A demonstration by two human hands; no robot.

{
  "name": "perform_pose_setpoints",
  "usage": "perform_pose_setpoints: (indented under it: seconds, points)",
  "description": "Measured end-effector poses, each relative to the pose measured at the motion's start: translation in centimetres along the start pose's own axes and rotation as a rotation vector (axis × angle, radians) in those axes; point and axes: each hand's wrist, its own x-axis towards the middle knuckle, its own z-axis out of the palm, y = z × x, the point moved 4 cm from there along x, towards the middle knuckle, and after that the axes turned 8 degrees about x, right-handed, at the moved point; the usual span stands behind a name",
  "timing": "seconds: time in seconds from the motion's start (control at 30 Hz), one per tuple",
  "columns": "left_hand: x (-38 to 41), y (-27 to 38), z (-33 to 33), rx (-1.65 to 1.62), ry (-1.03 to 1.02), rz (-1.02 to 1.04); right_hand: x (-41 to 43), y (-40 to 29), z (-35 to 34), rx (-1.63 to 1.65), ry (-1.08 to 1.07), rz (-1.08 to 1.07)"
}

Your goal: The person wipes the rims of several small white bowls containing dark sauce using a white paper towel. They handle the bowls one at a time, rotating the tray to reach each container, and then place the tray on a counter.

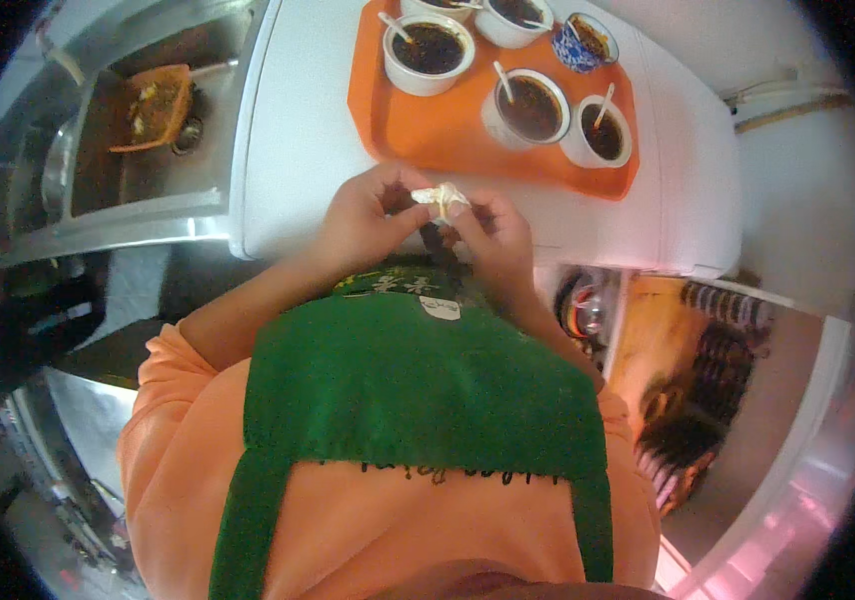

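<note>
My left hand (364,214) and my right hand (499,232) meet in front of the green apron (420,367). Between the fingertips of both is a small whitish, crumpled piece (440,196) with a paler yellow strip across it; I cannot tell what it is. Just beyond my hands lies an orange tray (420,142). On it stand several white bowls of dark liquid, among them a left bowl (427,56), a middle bowl (525,109) and a right bowl (598,131), each with a white spoon in it.
A blue-and-white patterned cup (583,43) stands at the tray's far right. The tray rests on a white worktop (300,127). To the left is a steel sink (97,169) holding an orange basket (172,105) with scraps. Below right, an open compartment (645,322) holds various items.
</note>
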Motion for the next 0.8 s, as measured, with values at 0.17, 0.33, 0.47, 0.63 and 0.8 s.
perform_pose_setpoints:
  seconds: [0.17, 0.33, 0.47, 0.63, 0.8]
  points:
    - [-0.8, -0.6, -2.2, -0.073, 0.011, 0.07, 0.1, -0.4, 2.4, -0.29, -0.027, 0.09]
    - [0.0, -0.7, -4.2, 0.011, -0.05, 0.129, 0.9, -0.2, 3.6, -0.227, 0.001, -0.029]
    - [1.3, -0.3, -3.7, -0.239, -0.065, 0.163, 1.5, -0.8, 4.0, -0.081, 0.056, 0.009]
    - [3.3, 1.6, -4.0, -0.193, -0.089, 0.133, 2.9, -3.6, 3.5, -0.269, 0.038, -0.128]
    - [4.5, 3.6, -4.3, -0.33, 0.069, 0.194, 5.0, -7.0, 3.0, -0.326, -0.047, -0.237]
